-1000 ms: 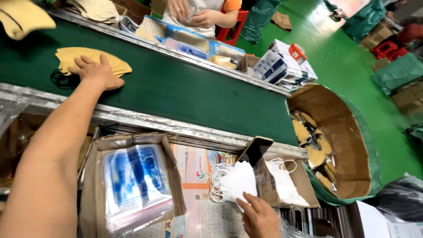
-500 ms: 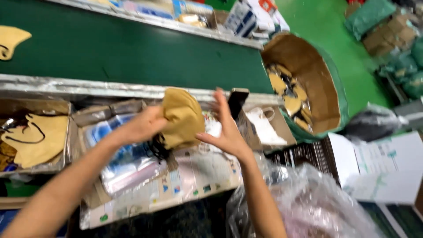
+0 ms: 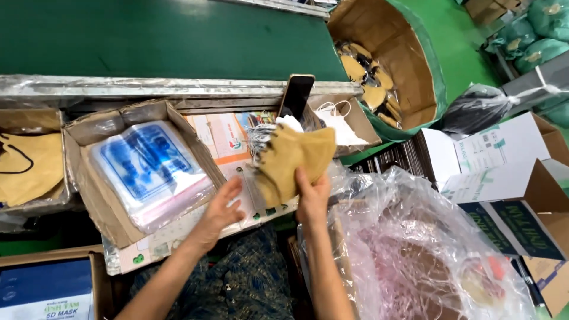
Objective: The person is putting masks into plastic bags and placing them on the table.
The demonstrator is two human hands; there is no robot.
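We see two bare hands over the desk. The right hand (image 3: 312, 198) has its grip pinched shut on a stack of tan folded face masks (image 3: 291, 161), thumb in front and fingers behind, holding it upright above the printed paper sheet (image 3: 225, 139) that covers the middle of the desk. How many masks are in that stack we cannot tell. The left hand (image 3: 222, 207) hovers just beside it with an open grip, fingers spread wide, touching nothing that we can make out.

Now the count. One shallow cardboard tray (image 3: 101, 201) sits at the left part of the desk, filled with a pile of clear plastic pouches with blue print (image 3: 145, 169). One more cardboard tray (image 3: 35, 204) lies at the far left edge with tan masks with black ear loops (image 3: 29, 166) inside. One small cardboard box (image 3: 361, 127) stands near the back edge, holding white masks (image 3: 338, 127). One black smartphone (image 3: 296, 95) leans upright against the rail behind the stack. A bundle of white ear loops (image 3: 259, 135) lies just behind the held masks.

Behind the desk runs one dark green conveyor belt (image 3: 166, 38) edged by a metal rail (image 3: 148, 86). At its right end, one big round cardboard bin with a green liner (image 3: 409, 53) holds more tan masks. At the right, one crumpled clear plastic bag (image 3: 415, 249) bulges beside the right arm, and open white-and-green cartons (image 3: 510, 195) stand on the bright green floor (image 3: 462, 35).
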